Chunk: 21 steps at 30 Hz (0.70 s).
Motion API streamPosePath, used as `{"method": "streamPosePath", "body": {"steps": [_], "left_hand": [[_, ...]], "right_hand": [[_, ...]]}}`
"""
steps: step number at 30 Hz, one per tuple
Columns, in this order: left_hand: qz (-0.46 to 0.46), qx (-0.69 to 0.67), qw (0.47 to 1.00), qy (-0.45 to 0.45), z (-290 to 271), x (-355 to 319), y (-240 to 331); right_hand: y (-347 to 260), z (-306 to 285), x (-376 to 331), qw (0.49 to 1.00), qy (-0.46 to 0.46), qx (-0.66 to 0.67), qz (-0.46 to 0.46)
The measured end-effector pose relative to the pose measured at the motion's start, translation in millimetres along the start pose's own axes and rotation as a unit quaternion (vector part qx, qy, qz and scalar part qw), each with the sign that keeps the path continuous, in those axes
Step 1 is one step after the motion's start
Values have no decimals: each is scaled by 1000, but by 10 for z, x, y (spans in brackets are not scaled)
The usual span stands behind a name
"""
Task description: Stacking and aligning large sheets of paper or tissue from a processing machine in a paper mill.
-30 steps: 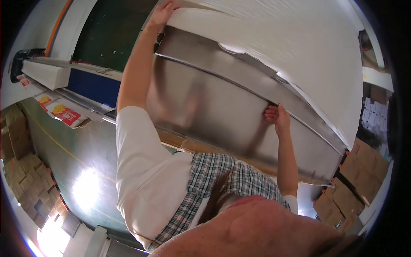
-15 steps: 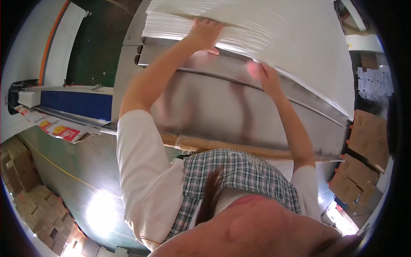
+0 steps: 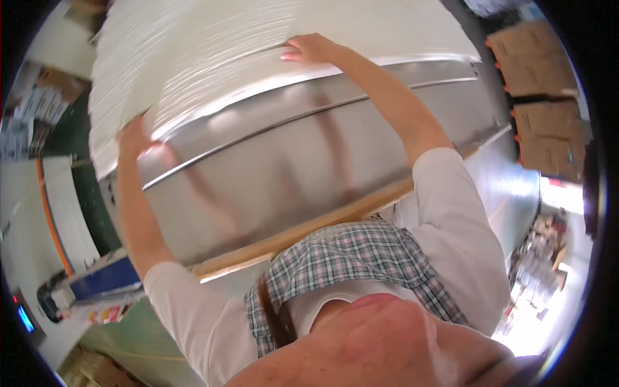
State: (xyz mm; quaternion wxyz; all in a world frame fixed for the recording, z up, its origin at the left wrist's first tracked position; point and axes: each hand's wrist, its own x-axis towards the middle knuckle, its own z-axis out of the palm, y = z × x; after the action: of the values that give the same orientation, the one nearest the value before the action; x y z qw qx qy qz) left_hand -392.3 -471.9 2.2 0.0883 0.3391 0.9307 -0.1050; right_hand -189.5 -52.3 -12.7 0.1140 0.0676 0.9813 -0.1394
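A broad stack of thin white sheets with rippled, layered edges lies on a metal-topped table. My left hand is at the stack's near left edge, its thumb toward the front and its fingers over the sheets. Farther right and farther back, my right hand has its fingers bent round a sheet edge on top of the stack. A dark gap runs along that edge beside the fingertips. How many sheets each hand grips cannot be made out.
A raised metal strip crosses the tabletop before the stack. Wooden edging runs along the table front, close to my body. Cardboard boxes stand at the right. A blue-sided unit is at the left.
My view has turned, so the stack appears farther left. My left hand has gone to the stack's left end. My right hand has moved from the front edge onto the upper sheets.
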Motion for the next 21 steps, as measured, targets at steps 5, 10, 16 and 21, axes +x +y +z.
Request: {"method": "streamPosePath", "body": {"steps": [5,10,16,21], "left_hand": [[-158,62,976,-135,-163,-10,416],[-180,60,973,-132,14,128,413],[-154,81,980,-101,499,6,-313],[-11,-47,995,91,436,-10,-196]], "right_hand": [[1454,-479,-1054,994,-52,-65,68],[2793,-918,-1792,965,-163,-154,134],[4336,-924,-2079,932,-204,-224,200],[5481,-499,-2823,946,-7,-220,238]]}}
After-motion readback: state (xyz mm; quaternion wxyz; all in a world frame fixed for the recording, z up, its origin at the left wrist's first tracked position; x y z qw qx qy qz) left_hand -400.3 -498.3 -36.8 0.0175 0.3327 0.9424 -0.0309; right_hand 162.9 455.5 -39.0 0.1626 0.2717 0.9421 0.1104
